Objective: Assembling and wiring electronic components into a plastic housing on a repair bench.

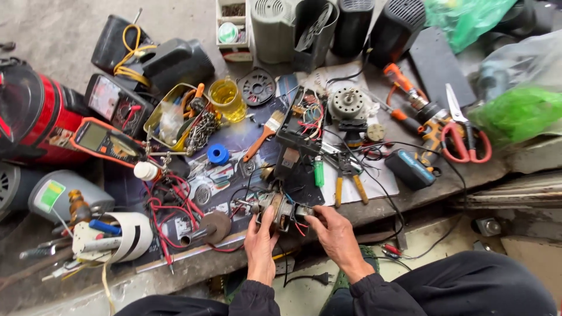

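My left hand (260,243) grips the near side of a small electric motor (280,209) with copper windings and loose wires, at the bench's front edge. On the motor's right end, my right hand (333,231) pinches with thumb and fingers. A black circuit board with coloured wires (302,120) lies just behind it. Yellow-handled pliers (348,178) and a green lighter (318,171) rest to the right of the board.
The bench is crowded: an orange multimeter (102,140), a red cooker (32,114), a yellow tray of parts (175,114), a jar of yellow liquid (226,98), a paintbrush (263,133), red-handled scissors (462,131), a second motor (346,104), red test leads (170,202).
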